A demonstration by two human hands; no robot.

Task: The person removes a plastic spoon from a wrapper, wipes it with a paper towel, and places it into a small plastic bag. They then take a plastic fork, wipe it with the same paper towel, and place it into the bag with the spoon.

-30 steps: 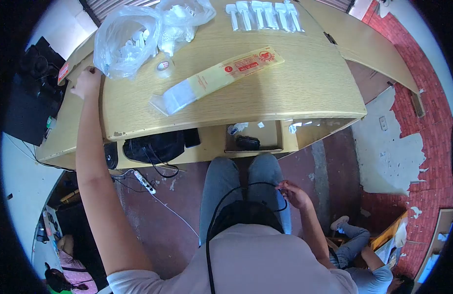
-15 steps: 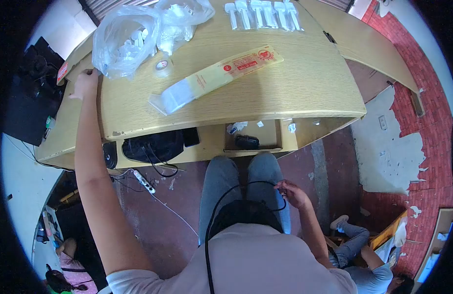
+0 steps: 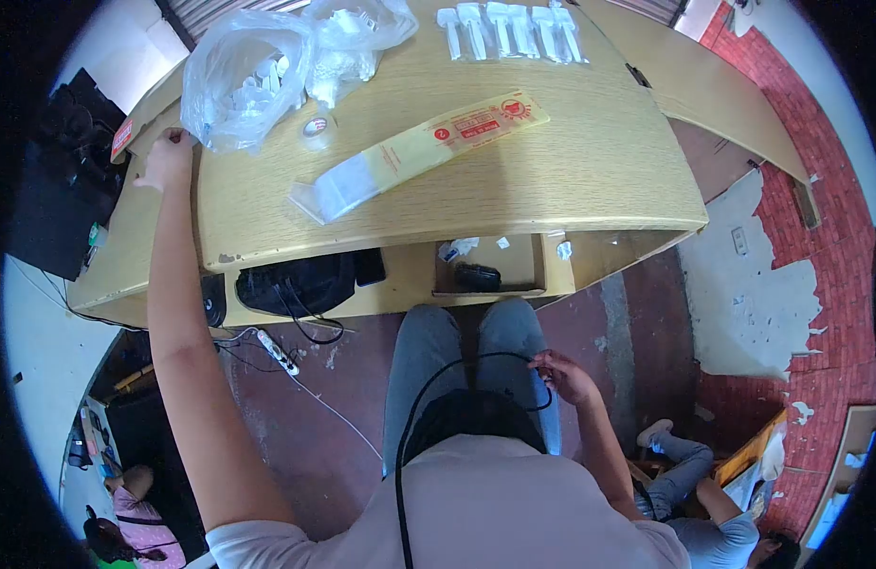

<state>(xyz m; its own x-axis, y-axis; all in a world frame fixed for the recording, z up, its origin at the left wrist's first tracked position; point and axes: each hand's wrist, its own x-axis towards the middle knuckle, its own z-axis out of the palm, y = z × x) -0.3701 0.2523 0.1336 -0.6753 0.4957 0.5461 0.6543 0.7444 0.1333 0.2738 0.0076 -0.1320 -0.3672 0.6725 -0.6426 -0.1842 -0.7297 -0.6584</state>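
My left hand (image 3: 167,159) rests at the left of the wooden tabletop, beside a clear plastic bag (image 3: 203,95) with small white pieces inside. Its fingers are curled in; what they hold, if anything, is hidden. Low over my lap, my right hand (image 3: 565,377) is closed on a thin black cable (image 3: 495,355) that loops across my legs. On the table lie a long yellow and clear packet (image 3: 428,142) with red print and a roll of clear tape (image 3: 317,131). Several white-handled items (image 3: 514,33) in clear wrappers form a row at the back.
A second clear bag (image 3: 348,62) stands beside the first. The shelf under the tabletop holds a black pouch (image 3: 301,283), a phone (image 3: 369,266) and an open cardboard box (image 3: 523,275). A power strip (image 3: 279,353) lies on the floor. Other people sit at lower left and lower right.
The view has shifted very slightly. Both hands keep their places, and nothing on the table has visibly moved.
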